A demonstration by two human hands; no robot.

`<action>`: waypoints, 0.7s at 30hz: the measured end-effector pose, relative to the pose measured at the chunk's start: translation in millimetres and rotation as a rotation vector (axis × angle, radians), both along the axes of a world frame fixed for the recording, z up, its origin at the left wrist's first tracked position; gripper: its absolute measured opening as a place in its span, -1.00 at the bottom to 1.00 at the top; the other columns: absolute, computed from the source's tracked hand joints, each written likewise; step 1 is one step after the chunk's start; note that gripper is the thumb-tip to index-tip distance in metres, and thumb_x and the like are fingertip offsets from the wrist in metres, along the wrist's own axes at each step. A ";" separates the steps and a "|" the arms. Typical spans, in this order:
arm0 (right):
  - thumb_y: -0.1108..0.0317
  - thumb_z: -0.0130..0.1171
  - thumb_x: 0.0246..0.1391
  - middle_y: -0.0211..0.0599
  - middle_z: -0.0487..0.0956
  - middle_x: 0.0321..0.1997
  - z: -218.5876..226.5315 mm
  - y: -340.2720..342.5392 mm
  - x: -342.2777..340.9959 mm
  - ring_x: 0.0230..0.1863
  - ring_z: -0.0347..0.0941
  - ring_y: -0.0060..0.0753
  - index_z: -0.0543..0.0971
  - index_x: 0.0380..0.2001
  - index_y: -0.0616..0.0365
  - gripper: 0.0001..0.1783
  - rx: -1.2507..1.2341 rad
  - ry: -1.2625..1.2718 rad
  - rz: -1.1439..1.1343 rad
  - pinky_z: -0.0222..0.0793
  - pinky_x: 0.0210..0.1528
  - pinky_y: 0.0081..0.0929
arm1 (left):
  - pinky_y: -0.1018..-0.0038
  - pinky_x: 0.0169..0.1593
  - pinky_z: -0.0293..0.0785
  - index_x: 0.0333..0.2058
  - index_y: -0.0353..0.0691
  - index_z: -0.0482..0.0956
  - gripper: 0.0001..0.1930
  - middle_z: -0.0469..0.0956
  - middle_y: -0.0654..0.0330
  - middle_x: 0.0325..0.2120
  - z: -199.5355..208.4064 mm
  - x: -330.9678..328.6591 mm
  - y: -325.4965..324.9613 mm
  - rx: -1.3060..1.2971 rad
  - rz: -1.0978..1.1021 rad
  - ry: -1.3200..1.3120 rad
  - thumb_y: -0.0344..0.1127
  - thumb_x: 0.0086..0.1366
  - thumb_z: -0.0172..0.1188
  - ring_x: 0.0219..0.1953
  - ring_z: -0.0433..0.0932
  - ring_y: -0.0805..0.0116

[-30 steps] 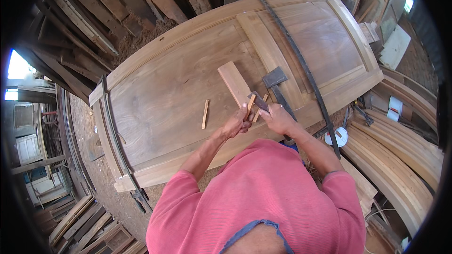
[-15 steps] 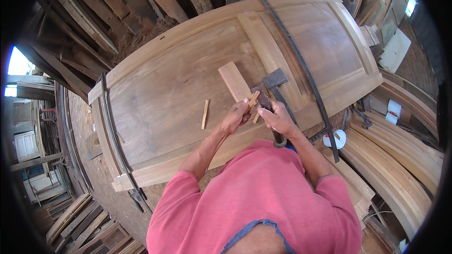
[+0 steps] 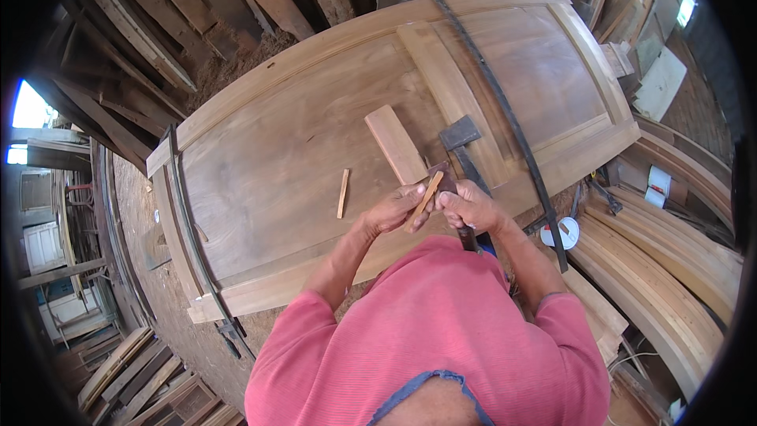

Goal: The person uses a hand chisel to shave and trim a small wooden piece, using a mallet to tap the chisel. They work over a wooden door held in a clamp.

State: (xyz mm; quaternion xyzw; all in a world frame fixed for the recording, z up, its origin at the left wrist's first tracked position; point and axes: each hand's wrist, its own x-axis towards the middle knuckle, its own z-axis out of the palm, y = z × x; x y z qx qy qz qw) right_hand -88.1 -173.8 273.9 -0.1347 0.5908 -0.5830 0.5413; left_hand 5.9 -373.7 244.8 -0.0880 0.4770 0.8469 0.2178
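Left hand [image 3: 397,207], pinching a slim light-brown wooden strip [image 3: 426,199]; right hand [image 3: 471,207], wrapped around a dark broad-bladed tool [image 3: 446,180] just beside it. Control likely favours a firm pinch clear of the tool's edge. Beneath, a brown panelled wooden door [image 3: 272,162] carries a pale rectangular wooden block [image 3: 396,144] and dark-headed hammer [image 3: 460,134].

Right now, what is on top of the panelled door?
A wood block, hammer, thin stick and two clamp bars; whatever lies under the left hand and right hand is hidden.
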 end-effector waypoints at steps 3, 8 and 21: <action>0.22 0.08 0.21 -0.09 0.57 -0.52 -3.4 -16.6 9.5 -0.51 0.49 -0.14 0.50 -0.27 0.28 -0.71 -0.044 0.294 -0.013 0.40 -0.37 -0.21 | 0.55 -0.55 0.15 -0.33 -0.17 0.38 -0.55 0.23 0.35 -0.70 -1.7 6.2 -8.1 0.289 -0.092 -0.033 0.13 0.46 -0.20 -0.69 0.17 0.53; 0.24 0.09 0.19 0.01 0.60 -0.47 -11.3 -23.2 15.0 -0.42 0.55 0.16 0.50 -0.26 0.25 -0.75 0.177 0.935 -0.042 0.42 -0.35 -0.12 | 0.55 -0.54 0.16 -0.31 -0.15 0.33 -0.56 0.19 0.37 -0.72 -12.1 11.0 -7.5 0.194 -0.065 -0.112 0.15 0.44 -0.17 -0.73 0.12 0.54; 0.17 0.16 0.16 0.09 0.55 -0.54 -23.5 -29.9 0.4 -0.51 0.53 0.06 0.46 -0.32 0.25 -0.69 0.267 1.013 -0.070 0.43 -0.42 -0.11 | 0.55 -0.58 0.12 -0.37 -0.12 0.35 -0.56 0.21 0.38 -0.74 -20.7 -0.8 -5.2 0.110 0.030 -0.103 0.17 0.41 -0.08 -0.74 0.11 0.55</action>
